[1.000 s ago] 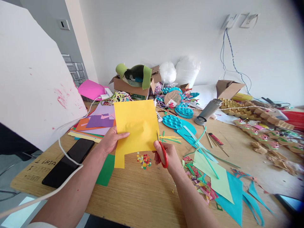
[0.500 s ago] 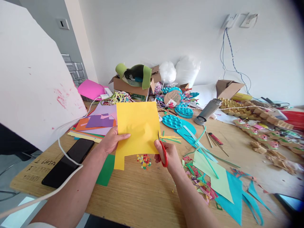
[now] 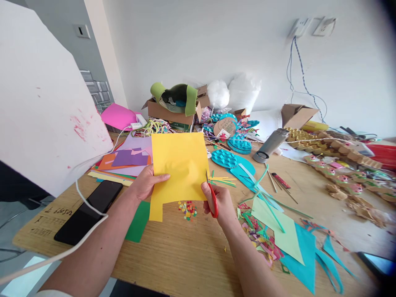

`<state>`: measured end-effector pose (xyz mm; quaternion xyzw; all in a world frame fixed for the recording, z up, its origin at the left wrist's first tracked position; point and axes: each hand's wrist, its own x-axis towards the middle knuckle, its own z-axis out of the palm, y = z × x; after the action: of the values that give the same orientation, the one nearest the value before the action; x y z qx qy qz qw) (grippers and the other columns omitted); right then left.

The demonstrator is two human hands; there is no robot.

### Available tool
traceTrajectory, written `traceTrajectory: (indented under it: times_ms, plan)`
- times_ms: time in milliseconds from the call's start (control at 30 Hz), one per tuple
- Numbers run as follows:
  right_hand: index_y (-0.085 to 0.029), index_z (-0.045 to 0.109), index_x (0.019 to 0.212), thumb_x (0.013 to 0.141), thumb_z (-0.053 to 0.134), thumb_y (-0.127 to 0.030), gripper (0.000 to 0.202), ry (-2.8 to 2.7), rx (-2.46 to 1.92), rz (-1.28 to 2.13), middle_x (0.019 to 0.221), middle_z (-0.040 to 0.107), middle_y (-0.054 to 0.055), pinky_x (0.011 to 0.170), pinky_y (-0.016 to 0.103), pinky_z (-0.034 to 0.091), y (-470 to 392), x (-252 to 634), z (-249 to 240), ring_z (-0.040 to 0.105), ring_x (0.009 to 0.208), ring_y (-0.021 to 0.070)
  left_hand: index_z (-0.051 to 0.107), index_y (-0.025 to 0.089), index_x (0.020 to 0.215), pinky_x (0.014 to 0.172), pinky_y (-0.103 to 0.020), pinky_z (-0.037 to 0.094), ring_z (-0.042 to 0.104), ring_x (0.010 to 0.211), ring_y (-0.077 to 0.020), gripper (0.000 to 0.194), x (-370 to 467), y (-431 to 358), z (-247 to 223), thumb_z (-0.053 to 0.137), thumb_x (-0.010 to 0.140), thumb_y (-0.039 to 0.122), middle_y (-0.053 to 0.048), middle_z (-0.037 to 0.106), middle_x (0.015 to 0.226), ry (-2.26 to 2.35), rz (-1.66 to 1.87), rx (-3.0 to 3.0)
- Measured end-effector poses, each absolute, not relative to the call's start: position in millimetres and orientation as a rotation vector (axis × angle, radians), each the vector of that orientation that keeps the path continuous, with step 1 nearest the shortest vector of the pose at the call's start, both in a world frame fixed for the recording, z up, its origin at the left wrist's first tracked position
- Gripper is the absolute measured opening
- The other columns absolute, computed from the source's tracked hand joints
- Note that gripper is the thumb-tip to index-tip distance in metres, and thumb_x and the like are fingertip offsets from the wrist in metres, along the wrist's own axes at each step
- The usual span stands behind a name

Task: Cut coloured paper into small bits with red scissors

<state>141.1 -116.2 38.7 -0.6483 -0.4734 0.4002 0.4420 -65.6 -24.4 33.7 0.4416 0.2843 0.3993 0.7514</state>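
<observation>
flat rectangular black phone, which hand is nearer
Left. The left hand is just right of the flat black phone; the right hand, gripping red-handled scissors, is farther right.

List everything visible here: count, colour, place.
paper sheet: one, yellow, centre
scissors: one, red-handled, sheet's right edge
paper dots: many, multicoloured, below sheet
paper scraps: many, multicoloured, right
stacked sheets: several, multicoloured, left
smartphone: one, black, left
flask: one, grey, right
bumpy discs: several, blue, centre
egg cartons: several, tan, right
cardboard boxes: several, brown, back
fluffy bundles: two, white, back
sockets: two, white, upper right
board: one, white, left
table: one, brown, beneath
left hand: one, bare, gripping sheet
right hand: one, bare, around scissors
</observation>
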Motion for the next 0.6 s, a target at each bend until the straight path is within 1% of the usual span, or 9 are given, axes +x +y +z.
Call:
traceTrajectory:
  times_ms: [167, 300, 500, 600]
  plan:
    - [-0.019, 0.042, 0.056, 0.072, 0.055, -0.070, 0.054, -1.154, -1.639, 0.982, 0.035, 0.047, -0.002, 0.028, 0.017, 0.025, -117.1, 139.9, 38.2, 0.046, 0.028, 0.0110, 0.063, 0.015, 0.113, 0.086, -0.048, 0.050, 0.066, 0.094, -0.0324, 0.054, -65.6, -24.8, 33.8, 0.077, 0.061, 0.017, -0.013, 0.071, 0.102, 0.607, 0.866, 0.966]
    - [-0.020, 0.043, 0.055, 0.073, 0.052, -0.071, 0.056, -1.147, -1.651, 0.939, 0.034, 0.045, -0.003, 0.029, 0.018, 0.027, -118.8, 137.9, 38.1, 0.045, 0.027, 0.0109, 0.063, 0.015, 0.114, 0.086, -0.050, 0.050, 0.066, 0.096, -0.0339, 0.055, -65.2, -25.2, 33.4, 0.078, 0.061, 0.018, -0.013, 0.071, 0.102, 0.601, 0.879, 0.975]
    - [-0.019, 0.044, 0.054, 0.072, 0.055, -0.070, 0.056, -1.164, -1.623, 0.941, 0.033, 0.048, -0.002, 0.030, 0.018, 0.027, -118.1, 136.3, 38.2, 0.044, 0.027, 0.0102, 0.062, 0.016, 0.117, 0.086, -0.049, 0.050, 0.066, 0.095, -0.0335, 0.056, -65.0, -24.8, 32.6, 0.077, 0.063, 0.020, -0.013, 0.071, 0.103, 0.609, 0.873, 0.988]
    - [-0.019, 0.044, 0.055, 0.072, 0.057, -0.069, 0.054, -1.144, -1.613, 0.971, 0.034, 0.049, -0.001, 0.029, 0.017, 0.027, -118.5, 136.3, 40.2, 0.046, 0.028, 0.0109, 0.062, 0.016, 0.116, 0.086, -0.049, 0.050, 0.066, 0.096, -0.0335, 0.056, -65.4, -25.0, 32.5, 0.077, 0.062, 0.019, -0.013, 0.070, 0.103, 0.611, 0.871, 0.989]
